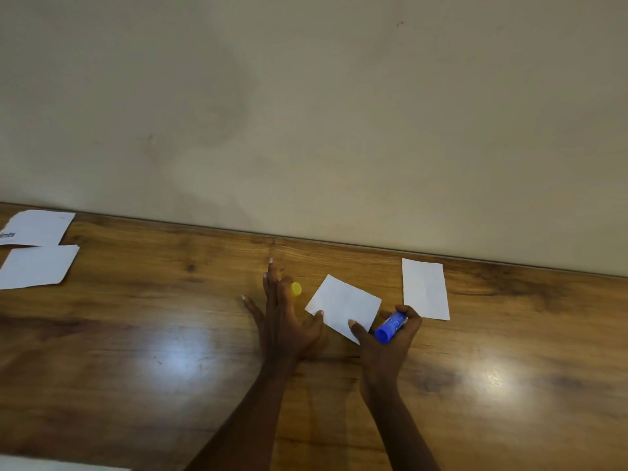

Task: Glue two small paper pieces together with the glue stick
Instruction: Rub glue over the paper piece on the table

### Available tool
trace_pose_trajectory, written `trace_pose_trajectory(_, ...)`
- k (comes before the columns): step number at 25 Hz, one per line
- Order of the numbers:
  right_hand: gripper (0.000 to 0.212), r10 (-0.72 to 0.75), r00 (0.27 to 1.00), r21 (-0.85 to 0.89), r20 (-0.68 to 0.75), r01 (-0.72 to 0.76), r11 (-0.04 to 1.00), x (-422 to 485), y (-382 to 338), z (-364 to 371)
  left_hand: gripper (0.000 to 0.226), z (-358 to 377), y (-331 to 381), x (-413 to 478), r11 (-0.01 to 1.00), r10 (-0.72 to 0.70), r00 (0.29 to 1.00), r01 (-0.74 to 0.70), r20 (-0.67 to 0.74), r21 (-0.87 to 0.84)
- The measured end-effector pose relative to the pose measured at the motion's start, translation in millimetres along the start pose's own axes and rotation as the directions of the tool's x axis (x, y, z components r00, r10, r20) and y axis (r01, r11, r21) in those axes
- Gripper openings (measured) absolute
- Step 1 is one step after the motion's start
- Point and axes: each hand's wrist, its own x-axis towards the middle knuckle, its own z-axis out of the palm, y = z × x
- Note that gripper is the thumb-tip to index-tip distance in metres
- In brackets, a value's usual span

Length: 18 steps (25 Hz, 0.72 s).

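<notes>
Head view, looking down on a wood-grain surface (136,334) that meets a plain beige wall (306,96) along its far edge.

Left hand (283,321): spread flat, fingers apart and extended toward the far edge, clamped on nothing. Its thumb tip touches the near-left edge of a small white paper piece (343,305), which lies tilted, corners pointing roughly toward the edges of the surface, about midway along the surface's width and nearer the far edge than the near one.

Right hand (387,338): fingers curled around a blue glue stick (390,326), gripping it across the palm. The stick's open round end points toward the near-left. The thumb rests on the near-right corner of the same paper piece.

A yellow cap (296,289) sits on the surface just beyond the left hand, partly hidden by the fingers, close to the paper's left corner.

A second white paper piece (425,288) lies to the right, upright in the frame, close to the far edge and apart from the first.

Far-left edge: two larger white sheets (37,248), one behind the other; the farther one carries dark print, cut off by the frame.
</notes>
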Motion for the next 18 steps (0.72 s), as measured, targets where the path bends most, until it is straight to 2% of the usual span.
trace_pose_trajectory(3,0.066,-0.022,0.997,-0.024,-0.071,0.020,1.000,-8.1,6.7,6.1,0.089,-0.5,0.7,-0.4,1.000,-0.009,1.000,0.009,0.010,0.009)
trace_pose_trajectory(5,0.061,-0.099,0.995,-0.075,-0.017,0.097,0.992,10.5,1.6,5.5,0.081,-1.7,0.6,-1.4,1.000,-0.021,1.000,0.021,0.007,-0.016)
trace_pose_trajectory(7,0.059,-0.184,0.965,-0.207,0.189,0.222,0.953,37.3,-11.2,3.3,0.077,-1.7,0.1,-1.4,0.999,-0.027,1.000,0.027,0.002,-0.037)
trace_pose_trajectory(9,0.059,-0.214,0.856,-0.335,0.471,0.398,0.854,60.8,-23.1,2.6,0.080,-1.3,0.2,-0.6,0.999,-0.025,1.000,0.025,0.003,-0.039)
trace_pose_trajectory(11,0.057,-0.180,0.753,-0.421,0.633,0.530,0.736,74.3,-29.0,4.8,0.086,0.2,-1.2,-0.5,1.000,-0.019,1.000,0.019,0.007,0.009)
trace_pose_trajectory(13,0.055,-0.139,0.750,-0.520,0.647,0.567,0.638,78.0,-27.9,7.8,0.084,2.6,-3.4,-0.6,0.996,-0.001,1.000,-0.001,0.017,0.086)
trace_pose_trajectory(15,0.050,-0.225,0.800,-0.594,0.557,0.573,0.565,73.5,-23.9,11.2,0.078,3.6,-4.6,-0.6,0.994,0.010,1.000,-0.013,0.028,0.108)
trace_pose_trajectory(16,0.042,-0.287,0.804,-0.544,0.520,0.571,0.615,68.1,-22.3,13.5,0.080,3.6,-4.8,-0.6,0.995,0.009,0.999,-0.012,0.034,0.101)
trace_pose_trajectory(17,0.030,-0.306,0.811,-0.415,0.499,0.533,0.737,61.5,-21.2,16.8,0.082,3.3,-4.9,-0.5,0.996,0.005,0.999,-0.009,0.038,0.091)
trace_pose_trajectory(18,0.017,-0.258,0.830,-0.253,0.494,0.421,0.871,54.0,-21.3,21.7,0.085,2.6,-4.8,-0.4,0.997,0.000,0.999,-0.004,0.039,0.081)
